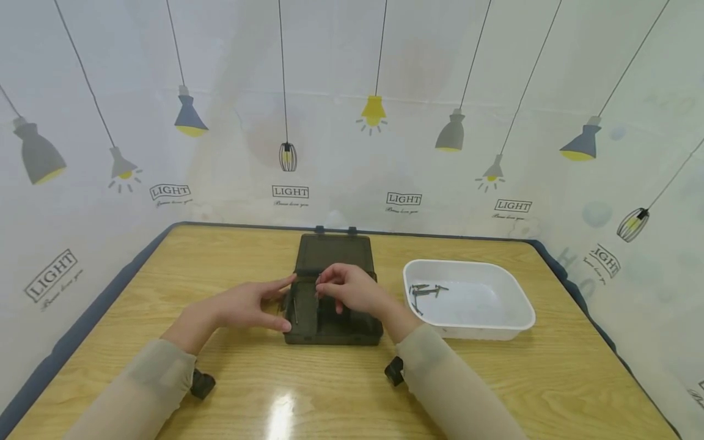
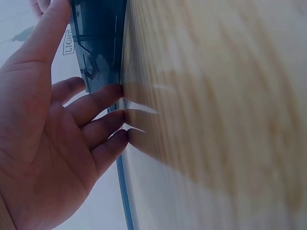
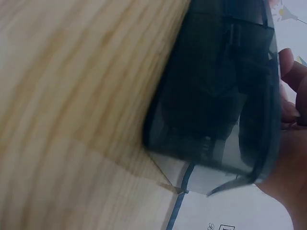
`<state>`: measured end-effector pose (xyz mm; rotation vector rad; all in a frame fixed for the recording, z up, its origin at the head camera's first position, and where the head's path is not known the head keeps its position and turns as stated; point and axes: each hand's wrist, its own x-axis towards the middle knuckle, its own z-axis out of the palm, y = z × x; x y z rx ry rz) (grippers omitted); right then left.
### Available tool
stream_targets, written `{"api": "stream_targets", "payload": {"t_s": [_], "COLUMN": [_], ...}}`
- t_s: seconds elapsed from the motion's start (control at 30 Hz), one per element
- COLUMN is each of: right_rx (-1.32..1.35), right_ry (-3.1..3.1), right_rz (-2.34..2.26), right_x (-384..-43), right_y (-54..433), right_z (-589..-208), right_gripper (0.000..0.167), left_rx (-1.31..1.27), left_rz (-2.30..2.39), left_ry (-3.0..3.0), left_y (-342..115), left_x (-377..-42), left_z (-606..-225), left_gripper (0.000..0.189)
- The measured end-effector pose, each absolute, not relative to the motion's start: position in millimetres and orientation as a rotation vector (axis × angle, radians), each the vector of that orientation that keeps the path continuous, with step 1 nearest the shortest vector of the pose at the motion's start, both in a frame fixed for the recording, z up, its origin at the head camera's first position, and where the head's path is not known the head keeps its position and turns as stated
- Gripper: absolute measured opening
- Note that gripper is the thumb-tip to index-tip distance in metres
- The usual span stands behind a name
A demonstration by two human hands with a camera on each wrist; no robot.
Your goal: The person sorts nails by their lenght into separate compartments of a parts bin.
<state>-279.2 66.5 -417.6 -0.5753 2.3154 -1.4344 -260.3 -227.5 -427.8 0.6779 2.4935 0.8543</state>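
Note:
A dark see-through plastic box [image 1: 332, 333] lies on the table with its lid [image 1: 334, 252] laid back. My left hand [image 1: 244, 305] steadies the box at its left side, thumb at the front corner and fingers stretched along the edge. In the left wrist view its other fingertips meet the tabletop beside the box. My right hand [image 1: 352, 290] is over the box, thumb and forefinger pinching a small thin screw, mostly hidden by the fingers. One long screw [image 1: 296, 310] lies in the left compartment. The right wrist view shows mainly the box's side wall [image 3: 206, 96].
To the right of the box stands a white plastic tray [image 1: 484, 331] with several screws [image 1: 422, 292] gathered at its left end. The wooden table [image 1: 231, 391] ends at a dark blue edge against a printed wall sheet [image 1: 341, 153].

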Motion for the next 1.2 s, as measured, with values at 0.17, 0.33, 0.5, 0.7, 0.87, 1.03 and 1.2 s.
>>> {"api": "stream_targets", "payload": {"t_s": [0.17, 0.33, 0.5, 0.7, 0.87, 1.03, 1.2], "right_rx": [-0.577, -0.556, -0.539, -0.526, -0.529, -0.549, -0.598], "right_ry": [2.337, 2.341, 2.338, 2.328, 2.327, 2.336, 2.363], "right_rz": [-1.409, -1.412, -1.415, -1.425, -1.427, -1.41, -1.375], "right_x": [-280.3, -281.2, -281.6, -281.1, -280.5, -278.6, -275.0], "right_y": [61.9, 60.7, 61.2, 61.5, 62.5, 64.4, 73.2], "right_z": [-420.5, -422.9, -424.0, -424.2, -423.7, -422.7, -417.6], "right_gripper": [0.018, 0.018, 0.017, 0.016, 0.016, 0.017, 0.027], "left_rx": [0.686, 0.692, 0.69, 0.684, 0.682, 0.68, 0.682], "left_rz": [0.848, 0.845, 0.839, 0.838, 0.836, 0.833, 0.837], "left_ry": [2.504, 2.513, 2.52, 2.522, 2.528, 2.525, 2.519], "left_y": [-228.9, -229.8, -229.7, -229.1, -228.7, -228.1, -227.5], "left_x": [-260.8, -261.7, -261.9, -261.2, -260.7, -260.7, -260.4], "left_z": [-429.3, -430.9, -431.3, -430.6, -430.0, -429.5, -429.7], "left_gripper": [0.111, 0.11, 0.111, 0.112, 0.111, 0.111, 0.111]}}
